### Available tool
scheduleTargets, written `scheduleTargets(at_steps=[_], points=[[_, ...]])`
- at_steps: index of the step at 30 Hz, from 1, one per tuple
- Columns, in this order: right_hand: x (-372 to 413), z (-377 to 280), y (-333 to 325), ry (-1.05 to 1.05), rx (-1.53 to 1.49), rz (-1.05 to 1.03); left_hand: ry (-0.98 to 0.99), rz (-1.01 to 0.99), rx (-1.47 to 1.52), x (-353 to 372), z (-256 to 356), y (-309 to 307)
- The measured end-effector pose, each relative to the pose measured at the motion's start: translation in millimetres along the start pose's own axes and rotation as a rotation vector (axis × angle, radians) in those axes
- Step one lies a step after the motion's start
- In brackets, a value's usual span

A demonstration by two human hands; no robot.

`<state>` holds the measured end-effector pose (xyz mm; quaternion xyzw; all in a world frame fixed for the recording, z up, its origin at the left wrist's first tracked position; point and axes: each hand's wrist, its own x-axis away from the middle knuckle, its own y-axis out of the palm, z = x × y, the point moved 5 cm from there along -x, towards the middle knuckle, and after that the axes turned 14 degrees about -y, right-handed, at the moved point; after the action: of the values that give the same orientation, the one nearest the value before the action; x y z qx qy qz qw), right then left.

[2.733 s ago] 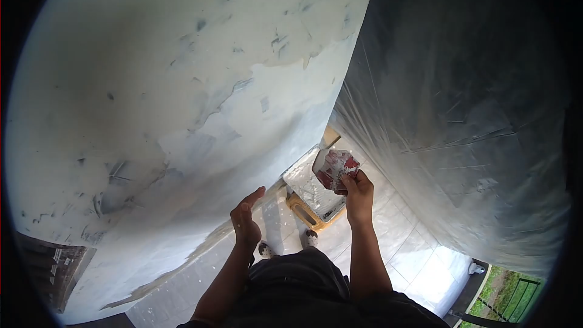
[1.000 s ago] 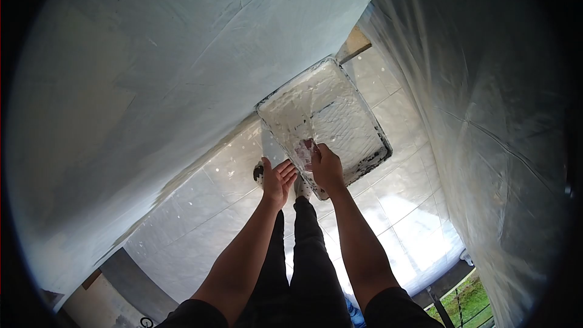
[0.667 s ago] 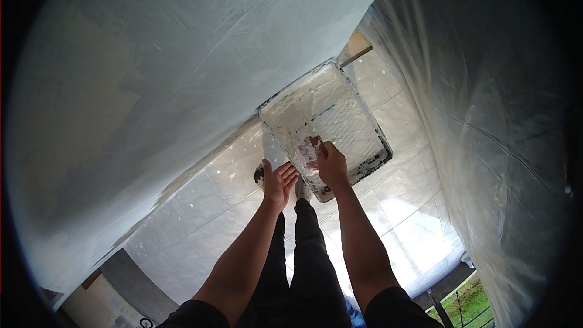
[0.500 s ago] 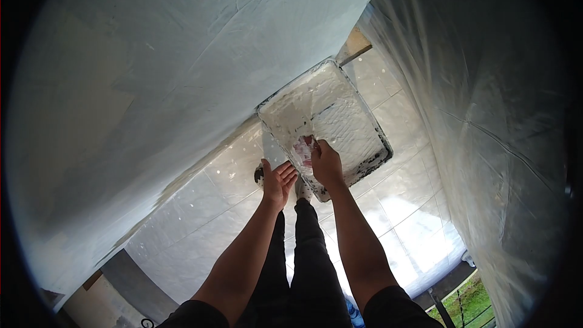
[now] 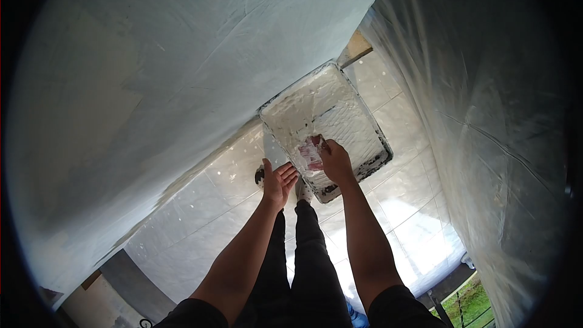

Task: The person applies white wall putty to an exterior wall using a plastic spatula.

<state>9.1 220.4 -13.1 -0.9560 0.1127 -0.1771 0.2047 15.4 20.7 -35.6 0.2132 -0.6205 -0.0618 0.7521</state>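
A paint tray with a dark rim is coated in thick white paint, its ribbed slope showing. Over its near left part, my right hand grips a flat reddish tool smeared with white; its exact kind I cannot tell. The fingers wrap its right end, and its broad face overlaps the tray. My left hand is open beside the tray's left edge, palm up, fingers stretched toward the rim and holding nothing.
A pale wall fills the left side. Clear plastic sheeting hangs on the right. Paint-spotted floor tiles lie below, with my speckled shoes under the tray. A wooden piece lies beyond its far corner.
My right hand has moved slightly right with the reddish tool, whose broad face shows more now. My left hand has barely moved.
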Motion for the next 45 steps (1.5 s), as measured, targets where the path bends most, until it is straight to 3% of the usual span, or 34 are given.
scheduleTargets(at_steps=[4, 10, 23, 25, 32, 33, 35, 38, 41, 44, 45], points=[[1, -5, -7, 0.038, 0.054, -0.009, -0.002, -0.012, -0.007, -3, 2, 0], [8, -16, 13, -0.101, 0.186, 0.002, -0.005, 0.014, 0.025, -4, 4, 2], [-8, 2, 4, -0.012, 0.035, 0.013, 0.020, 0.006, -0.008, -3, 12, 8], [-10, 7, 2, 0.070, -0.158, -0.043, 0.009, 0.005, -0.015, -5, 13, 4], [9, -6, -25, 0.309, -0.751, 0.056, 0.092, 0.108, -0.174, 21, 27, 5], [15, -21, -35, 0.225, -0.677, 0.048, 0.111, 0.125, -0.196, 33, 31, 9], [23, -36, -37, 0.265, -1.111, 0.147, 0.168, 0.086, -0.218, 63, 38, 20], [42, -89, -64, 0.154, -1.348, 0.049, 0.279, 0.031, -0.277, 123, 48, 44], [57, -119, -85, 0.084, -1.427, 0.024, 0.437, -0.042, -0.346, 187, 62, 72], [88, -230, -124, -0.004, -1.479, -0.020, 0.605, -0.099, -0.469, 252, 76, 93], [85, -224, -122, -0.023, -1.469, -0.055, 0.693, -0.112, -0.497, 268, 81, 96]])
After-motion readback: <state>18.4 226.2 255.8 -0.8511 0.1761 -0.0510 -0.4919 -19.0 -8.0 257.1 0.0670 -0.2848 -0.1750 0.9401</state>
